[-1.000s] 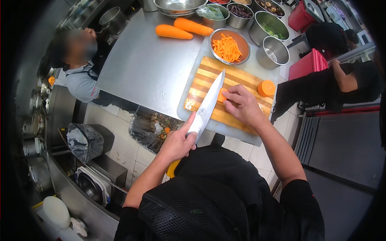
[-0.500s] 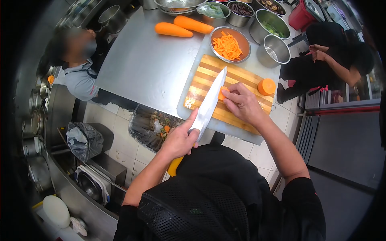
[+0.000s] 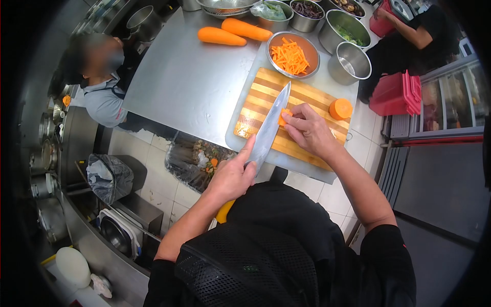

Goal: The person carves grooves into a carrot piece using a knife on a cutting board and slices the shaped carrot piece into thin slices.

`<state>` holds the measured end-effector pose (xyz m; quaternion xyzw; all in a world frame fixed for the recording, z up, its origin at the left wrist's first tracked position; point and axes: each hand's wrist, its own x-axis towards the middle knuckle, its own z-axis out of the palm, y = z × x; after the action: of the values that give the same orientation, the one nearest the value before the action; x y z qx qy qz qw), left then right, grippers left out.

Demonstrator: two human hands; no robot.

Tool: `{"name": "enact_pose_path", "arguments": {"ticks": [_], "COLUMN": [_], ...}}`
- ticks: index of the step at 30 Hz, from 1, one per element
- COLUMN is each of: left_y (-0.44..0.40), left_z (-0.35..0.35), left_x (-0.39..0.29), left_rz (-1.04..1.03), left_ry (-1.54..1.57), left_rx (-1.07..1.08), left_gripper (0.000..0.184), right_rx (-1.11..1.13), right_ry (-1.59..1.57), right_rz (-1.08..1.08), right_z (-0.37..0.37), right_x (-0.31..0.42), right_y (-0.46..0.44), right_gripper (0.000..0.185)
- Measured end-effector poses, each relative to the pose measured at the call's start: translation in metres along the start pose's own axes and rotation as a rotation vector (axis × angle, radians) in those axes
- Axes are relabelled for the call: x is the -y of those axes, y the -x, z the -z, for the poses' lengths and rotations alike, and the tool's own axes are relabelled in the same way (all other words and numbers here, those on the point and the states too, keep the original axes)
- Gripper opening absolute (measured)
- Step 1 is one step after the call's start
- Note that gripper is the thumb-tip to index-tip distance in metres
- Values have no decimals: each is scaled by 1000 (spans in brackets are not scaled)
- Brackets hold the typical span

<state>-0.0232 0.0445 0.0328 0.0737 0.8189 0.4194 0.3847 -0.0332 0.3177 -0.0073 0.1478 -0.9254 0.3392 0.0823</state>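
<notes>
1. The left hand [image 3: 232, 176] is closed around the handle end of a large knife [image 3: 272, 113], its index finger lying along the metal, probably to guide the blade.
2. The right hand [image 3: 308, 130] pinches a small carrot piece [image 3: 282, 117] between thumb and fingers, right beside the blade, near the middle of the striped board [image 3: 262, 84]. The pinch likely steadies the piece; the bent fingers seem meant to spare the fingertips.
3. The board lies on a larger pale board [image 3: 238, 115], perhaps for a stable base at the edge of the metal surface [image 3: 176, 77].
4. A thick carrot chunk [image 3: 340, 109] rests at the striped board's right edge, apart from the blade yet within easy reach.
5. Just above the striped board, a steel bowl [image 3: 316, 64] holds carrot strips [image 3: 289, 56], presumably close so they travel little.
6. Two whole carrots [image 3: 221, 36] [image 3: 246, 30] lie at upper centre, out of the knife's way.
7. One person [image 3: 105, 105] is at upper left, another [image 3: 409, 43] at upper right.
</notes>
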Motion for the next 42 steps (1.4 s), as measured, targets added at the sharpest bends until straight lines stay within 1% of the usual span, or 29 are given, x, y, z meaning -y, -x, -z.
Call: {"name": "enact_pose_path", "arguments": {"ticks": [3,6,9,12,15,27,30,36,42], "left_y": [1,-3,-1,-1,0,6,14,22,20], "left_z": [-3,-7,-7,-7,-5,-1,-2,-1,0], "left_x": [-1,5,-1,-7,-12,-7,0,6,3], "left_rz": [-34,-83,-98,-94,-42,-73,-49,-67,-56], "left_ry": [-35,-164,-168,-161,-234,-269,-241,-204,-208], "left_rx": [-56,-97,-81,-80,-79,-97,-103,-99,-95], "left_gripper": [68,69,73,72,68,71,72,72,71], "right_rx": [-13,-15,-17,-18,-26,-37,-26,-32,-15], "right_ry": [-6,-14,-15,-28,-22,29,26,1,-4], "right_rz": [8,18,17,7,-3,-22,-23,-31,-54], "right_z": [0,-1,-1,0,-3,-5,-3,-5,-2], "right_x": [0,-1,-1,0,-2,0,3,-1,3], "right_y": [0,0,0,0,1,2,2,3,2], "right_gripper": [30,29,29,30,29,27,27,27,27]}}
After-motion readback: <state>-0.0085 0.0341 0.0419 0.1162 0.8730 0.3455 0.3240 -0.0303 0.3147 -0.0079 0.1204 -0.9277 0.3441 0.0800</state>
